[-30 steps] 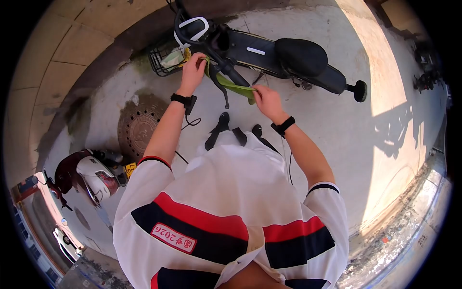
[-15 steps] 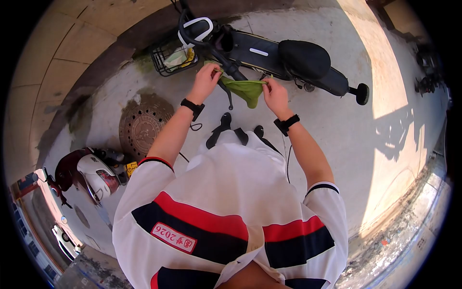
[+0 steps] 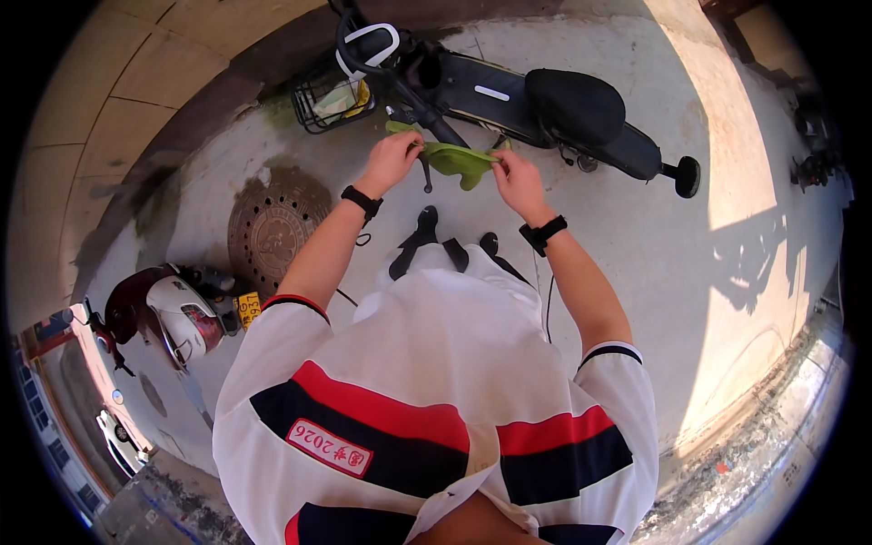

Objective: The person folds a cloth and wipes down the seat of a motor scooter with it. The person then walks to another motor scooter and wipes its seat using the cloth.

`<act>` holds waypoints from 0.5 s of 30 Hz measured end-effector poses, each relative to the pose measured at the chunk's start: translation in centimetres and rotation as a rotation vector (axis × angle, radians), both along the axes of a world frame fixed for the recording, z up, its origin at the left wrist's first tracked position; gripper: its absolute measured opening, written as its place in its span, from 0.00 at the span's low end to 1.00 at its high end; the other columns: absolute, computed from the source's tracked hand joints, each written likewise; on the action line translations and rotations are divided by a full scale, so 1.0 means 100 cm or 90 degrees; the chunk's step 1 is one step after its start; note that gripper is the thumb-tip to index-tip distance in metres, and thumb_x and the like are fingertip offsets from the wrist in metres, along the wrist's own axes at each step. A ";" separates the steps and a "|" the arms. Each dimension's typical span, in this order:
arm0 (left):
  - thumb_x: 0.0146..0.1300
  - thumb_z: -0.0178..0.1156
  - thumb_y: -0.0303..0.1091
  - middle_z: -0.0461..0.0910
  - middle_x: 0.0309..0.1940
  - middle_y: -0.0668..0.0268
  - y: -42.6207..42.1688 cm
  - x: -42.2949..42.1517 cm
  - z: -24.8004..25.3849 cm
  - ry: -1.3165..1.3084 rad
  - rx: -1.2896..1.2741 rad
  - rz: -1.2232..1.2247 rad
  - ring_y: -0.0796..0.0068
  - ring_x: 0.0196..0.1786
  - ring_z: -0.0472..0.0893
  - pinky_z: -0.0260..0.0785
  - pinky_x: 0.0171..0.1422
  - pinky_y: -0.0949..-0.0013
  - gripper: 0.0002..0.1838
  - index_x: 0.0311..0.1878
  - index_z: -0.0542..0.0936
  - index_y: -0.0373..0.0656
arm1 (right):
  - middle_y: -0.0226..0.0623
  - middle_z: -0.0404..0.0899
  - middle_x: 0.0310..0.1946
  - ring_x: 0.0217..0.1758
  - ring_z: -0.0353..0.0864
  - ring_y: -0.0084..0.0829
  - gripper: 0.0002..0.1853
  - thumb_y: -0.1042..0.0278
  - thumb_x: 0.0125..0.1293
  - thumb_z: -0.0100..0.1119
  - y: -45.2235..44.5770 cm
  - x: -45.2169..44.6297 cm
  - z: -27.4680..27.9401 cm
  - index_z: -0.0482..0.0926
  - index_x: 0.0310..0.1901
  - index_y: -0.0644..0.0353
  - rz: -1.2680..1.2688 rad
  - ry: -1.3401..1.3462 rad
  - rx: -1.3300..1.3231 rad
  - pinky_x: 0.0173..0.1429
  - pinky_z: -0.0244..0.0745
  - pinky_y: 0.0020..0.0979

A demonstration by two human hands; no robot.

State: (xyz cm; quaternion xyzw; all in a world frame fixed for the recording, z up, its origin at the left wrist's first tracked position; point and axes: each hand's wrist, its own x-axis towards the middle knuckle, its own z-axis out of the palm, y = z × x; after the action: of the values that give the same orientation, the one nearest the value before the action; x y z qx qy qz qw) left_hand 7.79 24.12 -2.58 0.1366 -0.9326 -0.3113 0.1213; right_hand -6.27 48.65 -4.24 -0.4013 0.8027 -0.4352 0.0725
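A green cloth [image 3: 457, 163] is stretched between my two hands, sagging a little in the middle. My left hand [image 3: 394, 156] pinches its left end, close to the handlebar grip and brake lever of a black electric scooter [image 3: 486, 98]. At the other end, my right hand [image 3: 520, 178] grips the cloth between thumb and fingers. Both hands are closed, in front of the scooter's near side. A black band circles each wrist. The scooter's wire basket [image 3: 329, 107] holds something pale green and yellow that I cannot make out.
A round manhole cover [image 3: 277, 227] lies in the paving on the left. Behind it stands a maroon and white scooter [image 3: 177, 313] with a yellow plate. A stone wall [image 3: 118, 118] runs along the upper left. Sunlight falls across the ground on the right.
The cloth hung lower as a pointed fold; now it is shallower and wavier between my hands. Both hands keep hold of it, nearly in the same place. The view has shifted slightly.
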 end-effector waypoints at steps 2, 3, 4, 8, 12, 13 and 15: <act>0.62 0.63 0.30 0.83 0.35 0.56 0.003 -0.001 0.001 -0.028 0.018 0.010 0.48 0.39 0.82 0.74 0.42 0.52 0.05 0.40 0.79 0.43 | 0.46 0.83 0.29 0.30 0.83 0.46 0.08 0.70 0.66 0.61 0.008 0.001 -0.002 0.82 0.46 0.58 0.004 -0.010 0.004 0.34 0.75 0.39; 0.62 0.63 0.30 0.83 0.35 0.56 0.005 -0.001 -0.001 -0.031 0.026 0.012 0.48 0.39 0.82 0.74 0.42 0.52 0.05 0.40 0.79 0.43 | 0.46 0.83 0.29 0.30 0.83 0.46 0.08 0.71 0.66 0.61 0.011 0.001 -0.003 0.82 0.46 0.58 0.007 -0.012 0.006 0.34 0.75 0.39; 0.62 0.63 0.30 0.83 0.35 0.56 0.007 -0.002 -0.002 -0.034 0.033 0.015 0.47 0.39 0.82 0.74 0.42 0.52 0.05 0.40 0.79 0.43 | 0.47 0.83 0.29 0.30 0.83 0.46 0.08 0.71 0.66 0.61 0.014 0.001 -0.005 0.82 0.45 0.58 0.009 -0.014 0.007 0.34 0.75 0.39; 0.62 0.63 0.30 0.83 0.35 0.55 0.022 0.003 -0.005 -0.080 0.065 0.037 0.47 0.38 0.82 0.74 0.41 0.52 0.05 0.40 0.79 0.42 | 0.47 0.83 0.29 0.29 0.83 0.46 0.07 0.71 0.66 0.60 0.030 -0.001 -0.016 0.82 0.45 0.58 0.011 -0.009 -0.027 0.34 0.75 0.40; 0.61 0.64 0.27 0.81 0.30 0.55 0.037 0.008 -0.012 -0.052 0.039 -0.008 0.55 0.32 0.82 0.73 0.37 0.57 0.06 0.41 0.79 0.42 | 0.48 0.83 0.32 0.34 0.82 0.51 0.07 0.71 0.65 0.60 0.046 -0.001 -0.014 0.81 0.44 0.58 0.008 -0.033 -0.011 0.37 0.77 0.44; 0.61 0.64 0.27 0.81 0.31 0.55 0.040 0.010 -0.012 -0.052 0.028 -0.024 0.55 0.33 0.82 0.73 0.38 0.56 0.06 0.41 0.79 0.42 | 0.49 0.83 0.33 0.36 0.82 0.53 0.07 0.71 0.65 0.59 0.050 -0.001 -0.011 0.80 0.43 0.58 0.004 -0.045 0.002 0.39 0.77 0.46; 0.61 0.63 0.27 0.82 0.33 0.55 0.046 0.014 -0.015 -0.061 -0.004 -0.059 0.53 0.35 0.82 0.74 0.39 0.56 0.06 0.41 0.79 0.42 | 0.49 0.83 0.33 0.36 0.82 0.53 0.07 0.71 0.65 0.59 0.058 -0.002 -0.010 0.80 0.43 0.58 0.005 -0.047 0.003 0.39 0.77 0.46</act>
State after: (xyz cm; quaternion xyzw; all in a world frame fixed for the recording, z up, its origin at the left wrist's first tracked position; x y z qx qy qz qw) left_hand 9.20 28.76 -4.11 0.1073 -0.9436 -0.3068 0.0622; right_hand -6.43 54.48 -5.22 -0.3878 0.7988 -0.4478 0.1049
